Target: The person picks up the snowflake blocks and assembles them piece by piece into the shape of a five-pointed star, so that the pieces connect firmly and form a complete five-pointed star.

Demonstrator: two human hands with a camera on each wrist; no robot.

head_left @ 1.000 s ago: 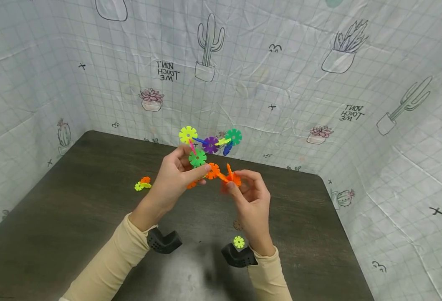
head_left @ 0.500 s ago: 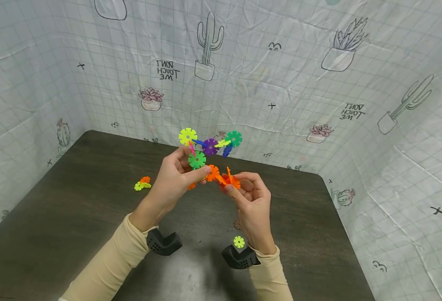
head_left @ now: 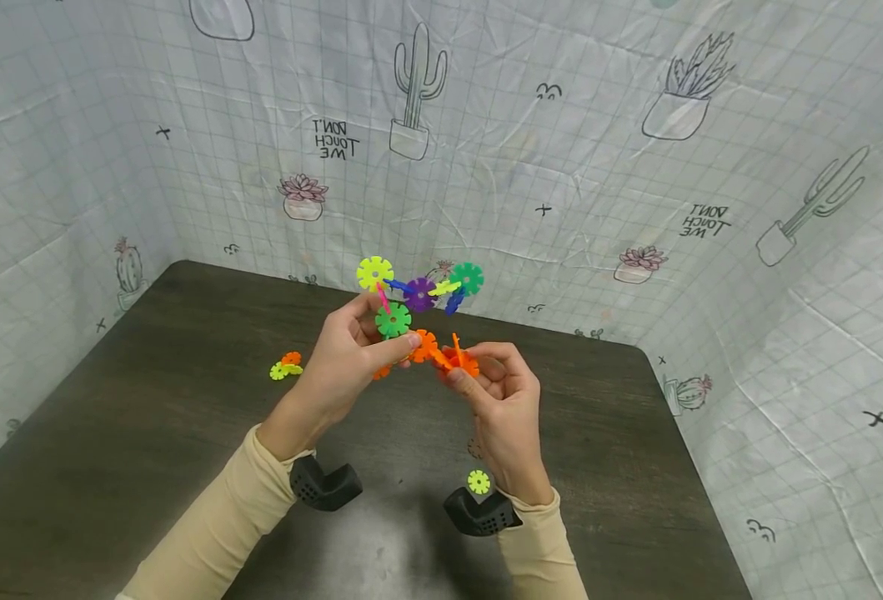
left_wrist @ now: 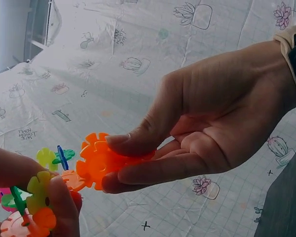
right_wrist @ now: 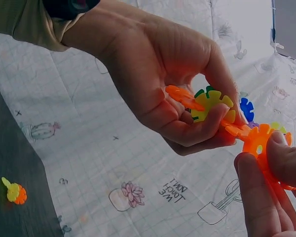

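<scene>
Both hands hold a linked chain of notched plastic discs above the table. In the head view my left hand (head_left: pixel 339 346) pinches its lower left part between thumb and fingers, near a green disc (head_left: pixel 393 320) and an orange disc (head_left: pixel 424 345). My right hand (head_left: pixel 509 392) pinches the orange discs (head_left: pixel 465 362) at the chain's right end. Beyond the hands, the chain continues through a yellow disc (head_left: pixel 375 273), a purple disc (head_left: pixel 420 295) and a teal disc (head_left: pixel 467 279). In the right wrist view, another yellow disc (right_wrist: pixel 213 106) sits within the left hand's fingers.
A small cluster of yellow and orange discs (head_left: pixel 287 367) lies on the dark table (head_left: pixel 148 400) at left. Near the right wrist lie a yellow disc (head_left: pixel 479 482) and a brown disc (head_left: pixel 474 448). A cactus-print curtain (head_left: pixel 486 125) encloses the table's back and sides.
The orange discs in my right hand have shifted slightly and tilted flatter, and their motion blur is gone. The chain's far end has dipped a little. My left hand keeps its grip.
</scene>
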